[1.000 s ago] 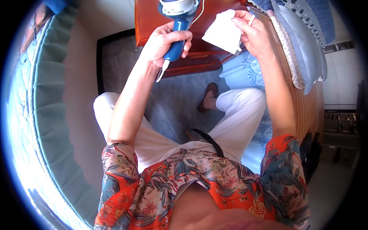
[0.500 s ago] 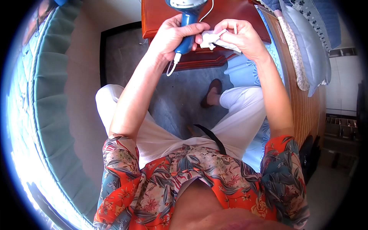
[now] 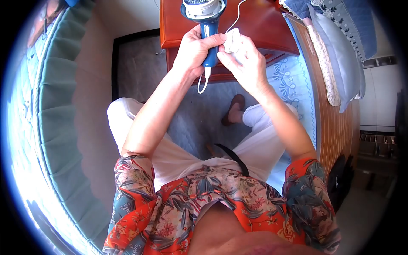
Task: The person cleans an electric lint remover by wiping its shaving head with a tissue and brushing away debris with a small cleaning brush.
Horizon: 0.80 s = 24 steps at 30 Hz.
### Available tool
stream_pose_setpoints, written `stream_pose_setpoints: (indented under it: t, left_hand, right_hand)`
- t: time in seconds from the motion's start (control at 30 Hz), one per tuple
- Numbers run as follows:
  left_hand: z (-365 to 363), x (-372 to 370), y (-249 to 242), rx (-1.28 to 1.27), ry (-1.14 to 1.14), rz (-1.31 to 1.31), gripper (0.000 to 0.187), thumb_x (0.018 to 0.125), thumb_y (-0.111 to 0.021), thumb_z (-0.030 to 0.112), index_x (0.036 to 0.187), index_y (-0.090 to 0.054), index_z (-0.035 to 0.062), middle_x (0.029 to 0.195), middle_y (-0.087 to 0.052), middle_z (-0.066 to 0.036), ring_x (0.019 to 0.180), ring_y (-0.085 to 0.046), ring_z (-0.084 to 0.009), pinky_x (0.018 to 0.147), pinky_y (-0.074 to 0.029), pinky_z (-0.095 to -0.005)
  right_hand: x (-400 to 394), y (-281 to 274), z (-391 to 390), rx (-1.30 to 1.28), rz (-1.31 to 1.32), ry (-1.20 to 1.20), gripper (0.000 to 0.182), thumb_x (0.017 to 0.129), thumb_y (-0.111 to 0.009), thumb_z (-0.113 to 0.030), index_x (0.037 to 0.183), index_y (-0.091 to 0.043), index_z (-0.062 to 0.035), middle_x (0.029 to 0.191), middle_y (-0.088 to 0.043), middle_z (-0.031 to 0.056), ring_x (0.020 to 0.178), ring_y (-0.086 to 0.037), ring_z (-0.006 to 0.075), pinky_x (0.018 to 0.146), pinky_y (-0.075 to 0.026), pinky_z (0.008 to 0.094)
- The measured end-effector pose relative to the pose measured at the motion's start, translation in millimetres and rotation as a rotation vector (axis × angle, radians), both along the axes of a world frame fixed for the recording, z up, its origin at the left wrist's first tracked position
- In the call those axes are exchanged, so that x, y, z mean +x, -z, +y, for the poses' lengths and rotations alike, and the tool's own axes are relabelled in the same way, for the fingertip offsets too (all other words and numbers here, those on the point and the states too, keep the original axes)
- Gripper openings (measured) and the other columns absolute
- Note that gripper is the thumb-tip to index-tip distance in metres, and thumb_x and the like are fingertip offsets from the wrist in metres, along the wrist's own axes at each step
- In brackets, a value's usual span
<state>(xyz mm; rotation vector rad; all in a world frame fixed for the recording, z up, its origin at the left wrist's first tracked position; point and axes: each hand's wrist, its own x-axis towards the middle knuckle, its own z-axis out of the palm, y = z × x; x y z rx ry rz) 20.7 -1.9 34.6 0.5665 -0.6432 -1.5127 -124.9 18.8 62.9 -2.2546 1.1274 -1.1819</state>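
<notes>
My left hand is wrapped around the blue handle of a fabric shaver, which stands upright with its round white head at the top edge of the view. A white cable loops from the bottom of the handle. Just right of the handle, my right hand pinches a crumpled white tissue. The left thumb tip reaches the tissue's near edge. Both hands are close together, over the front of a reddish-brown wooden cabinet.
Along the left runs a bed edge with a green pleated skirt. On the right are a mat-covered bed, a pale blue pillow and a light blue patterned cloth. The grey floor shows between my legs, with a brown shoe.
My right hand has turned and moved left and down, bringing the tissue up against the shaver handle. The shaver has shifted slightly right and down, showing more of its head.
</notes>
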Motion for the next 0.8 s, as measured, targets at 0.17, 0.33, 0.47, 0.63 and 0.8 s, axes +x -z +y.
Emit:
stream_pose_setpoints:
  t: [0.17, 0.33, 0.47, 0.63, 0.8]
  left_hand:
    - [2, 6, 3, -0.054, 0.189, 0.009, 0.016, 0.081, -0.069, 0.001, 0.09, -0.056, -0.0008, 0.075, -0.064, -0.012, 0.063, -0.065, -0.0171, 0.052, -0.055, -0.0276]
    - [3, 4, -2, -0.091, 0.195, -0.006, 0.018, 0.082, -0.067, 0.001, 0.097, -0.059, -0.002, 0.08, -0.066, -0.012, 0.065, -0.066, -0.0165, 0.052, -0.054, -0.0261]
    - [5, 5, -4, -0.148, 0.199, -0.023, 0.018, 0.083, -0.067, 0.003, 0.099, -0.062, -0.0039, 0.088, -0.067, -0.012, 0.067, -0.064, -0.0144, 0.054, -0.054, -0.0247]
    - [5, 7, -6, -0.173, 0.196, -0.057, 0.017, 0.081, -0.068, 0.0, 0.097, -0.061, -0.0015, 0.086, -0.066, -0.01, 0.065, -0.064, -0.0138, 0.054, -0.054, -0.0245]
    - [4, 5, -6, -0.191, 0.136, -0.141, 0.019, 0.079, -0.07, -0.001, 0.096, -0.06, 0.001, 0.082, -0.066, -0.007, 0.064, -0.064, -0.0127, 0.054, -0.054, -0.024]
  right_hand:
    - [2, 0, -1, 0.064, -0.098, -0.031, 0.024, 0.089, -0.064, -0.009, 0.11, -0.054, -0.0011, 0.087, -0.067, 0.0093, 0.078, -0.068, 0.0155, 0.068, -0.054, 0.028]
    - [-22, -27, -27, 0.289, -0.231, -0.156, 0.012, 0.093, -0.059, -0.011, 0.099, -0.06, -0.0002, 0.082, -0.065, 0.0026, 0.073, -0.06, 0.0067, 0.062, -0.05, 0.0219]
    - [-35, -81, -32, 0.484, -0.193, -0.251, 0.016, 0.092, -0.061, -0.013, 0.097, -0.06, 0.0013, 0.083, -0.065, 0.0026, 0.072, -0.061, 0.0053, 0.062, -0.048, 0.0196]
    - [-37, -122, -37, 0.543, -0.027, -0.277, 0.017, 0.089, -0.064, -0.018, 0.089, -0.064, -0.001, 0.072, -0.062, 0.0004, 0.065, -0.058, 0.005, 0.057, -0.046, 0.0208]
    - [-25, -124, -43, 0.583, 0.155, -0.257, 0.014, 0.089, -0.064, -0.017, 0.087, -0.062, -0.0034, 0.075, -0.059, -0.0024, 0.067, -0.054, 0.0011, 0.058, -0.042, 0.0179]
